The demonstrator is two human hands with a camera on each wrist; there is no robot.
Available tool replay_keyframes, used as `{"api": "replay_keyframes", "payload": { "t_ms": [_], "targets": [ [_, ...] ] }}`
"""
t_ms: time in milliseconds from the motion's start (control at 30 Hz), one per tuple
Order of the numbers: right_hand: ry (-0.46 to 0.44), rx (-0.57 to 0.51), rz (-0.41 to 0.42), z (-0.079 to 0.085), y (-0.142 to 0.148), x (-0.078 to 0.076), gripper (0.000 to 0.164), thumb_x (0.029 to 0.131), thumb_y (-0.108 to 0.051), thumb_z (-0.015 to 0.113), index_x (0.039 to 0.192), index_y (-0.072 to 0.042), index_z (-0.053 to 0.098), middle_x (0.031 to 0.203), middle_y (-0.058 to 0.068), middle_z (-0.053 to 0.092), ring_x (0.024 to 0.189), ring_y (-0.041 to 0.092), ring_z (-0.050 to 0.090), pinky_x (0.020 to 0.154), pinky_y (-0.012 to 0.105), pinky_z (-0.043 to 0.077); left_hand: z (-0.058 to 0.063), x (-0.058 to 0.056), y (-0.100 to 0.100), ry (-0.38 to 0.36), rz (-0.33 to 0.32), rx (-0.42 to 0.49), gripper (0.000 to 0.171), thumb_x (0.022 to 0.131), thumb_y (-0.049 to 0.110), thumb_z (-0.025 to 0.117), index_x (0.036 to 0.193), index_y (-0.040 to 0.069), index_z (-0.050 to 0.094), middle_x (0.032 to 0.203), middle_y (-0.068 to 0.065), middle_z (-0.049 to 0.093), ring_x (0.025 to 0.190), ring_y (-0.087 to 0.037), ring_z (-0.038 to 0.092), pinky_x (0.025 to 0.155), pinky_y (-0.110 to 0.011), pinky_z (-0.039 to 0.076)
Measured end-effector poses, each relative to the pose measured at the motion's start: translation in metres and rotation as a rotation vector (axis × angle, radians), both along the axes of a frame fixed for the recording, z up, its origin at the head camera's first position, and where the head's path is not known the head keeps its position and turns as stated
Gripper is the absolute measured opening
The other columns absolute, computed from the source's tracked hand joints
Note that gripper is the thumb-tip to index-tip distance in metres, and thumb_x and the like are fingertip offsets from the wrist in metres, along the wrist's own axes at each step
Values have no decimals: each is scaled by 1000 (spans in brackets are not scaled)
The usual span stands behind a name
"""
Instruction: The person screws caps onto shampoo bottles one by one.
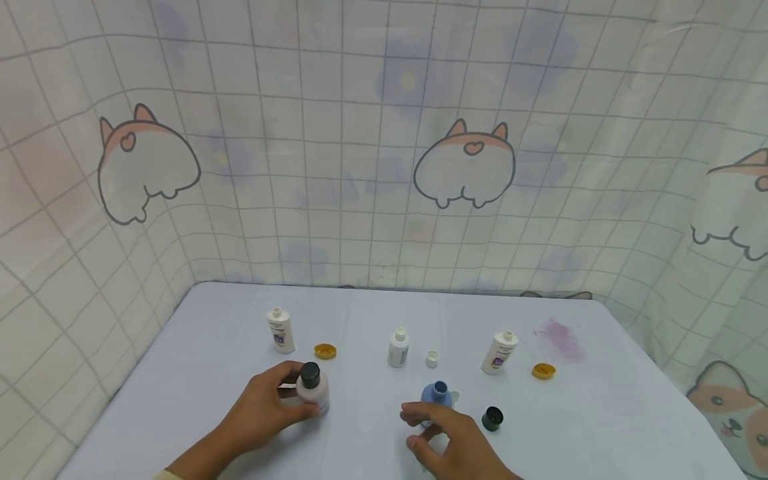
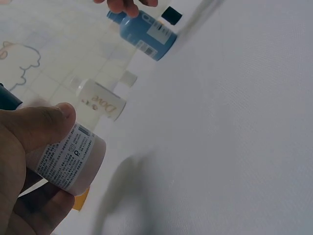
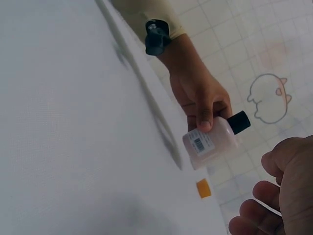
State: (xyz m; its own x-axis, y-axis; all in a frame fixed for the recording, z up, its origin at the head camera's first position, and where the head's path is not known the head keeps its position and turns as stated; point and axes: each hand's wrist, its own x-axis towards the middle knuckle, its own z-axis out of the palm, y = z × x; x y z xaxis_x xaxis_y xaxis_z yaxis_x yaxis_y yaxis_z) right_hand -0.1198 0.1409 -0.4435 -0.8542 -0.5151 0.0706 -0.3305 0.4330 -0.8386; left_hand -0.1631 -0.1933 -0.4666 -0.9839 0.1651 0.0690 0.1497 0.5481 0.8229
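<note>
My left hand (image 1: 264, 407) grips a pale pink bottle (image 1: 315, 390) with a black cap (image 1: 310, 375) on it, thumb on one side and fingers on the other. A printed label (image 2: 67, 155) faces the left wrist camera. My right hand (image 1: 453, 437) is just in front of a blue bottle (image 1: 437, 393), its fingers loosely bent and holding nothing. The blue bottle stands upright with its neck uncapped. In the left wrist view, the right fingertips (image 2: 124, 7) overlap the blue bottle's shoulder. A loose black cap (image 1: 493, 419) lies to the right of that bottle.
Farther back stand a small white bottle (image 1: 399, 347) beside a white cap (image 1: 432, 359), and two uncapped white bottles, one left (image 1: 281, 330) and one right (image 1: 499, 352). Yellow caps lie near them, left (image 1: 325, 351) and right (image 1: 543, 371). A patterned curtain (image 1: 360, 167) hangs behind the white table (image 1: 360, 443).
</note>
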Motion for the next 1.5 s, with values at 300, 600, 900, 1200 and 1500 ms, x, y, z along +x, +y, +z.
{"api": "replay_keyframes", "payload": {
  "t_ms": [300,600,900,1200,1500],
  "targets": [
    [-15,39,-16,0,2,-1,37,91,-33,63,126,-24,55,116,-4,62,89,5,60,79,27,53,1,-2,-8,-24,38,45,61,60,39,87,112,28,57,108,7,62,98,-16,63,86,-32,52],
    [2,16,-8,-4,6,0,37,91,-37,62,126,-27,54,118,-3,61,86,5,60,78,28,54,1,-4,-13,-42,101,29,62,58,37,88,112,29,58,109,3,63,96,-15,63,84,-32,53],
    [-122,36,-50,-1,7,1,39,89,-39,63,125,-29,55,116,-7,61,89,7,58,76,22,52,4,-4,-23,-48,123,27,67,60,43,86,118,25,57,118,-3,60,100,-21,62,84,-36,53],
    [-38,34,-24,-1,6,1,37,90,-34,63,125,-28,54,118,-5,61,88,6,60,79,28,53,3,-6,-34,-40,143,12,68,61,45,85,118,20,57,117,-5,60,100,-21,62,82,-35,53],
    [-152,40,-51,1,7,3,38,89,-40,62,124,-27,56,114,-7,62,89,8,58,76,23,52,0,-9,-45,-20,165,-7,71,62,49,83,119,17,56,117,-6,60,100,-22,62,82,-34,53]
  ]
}}
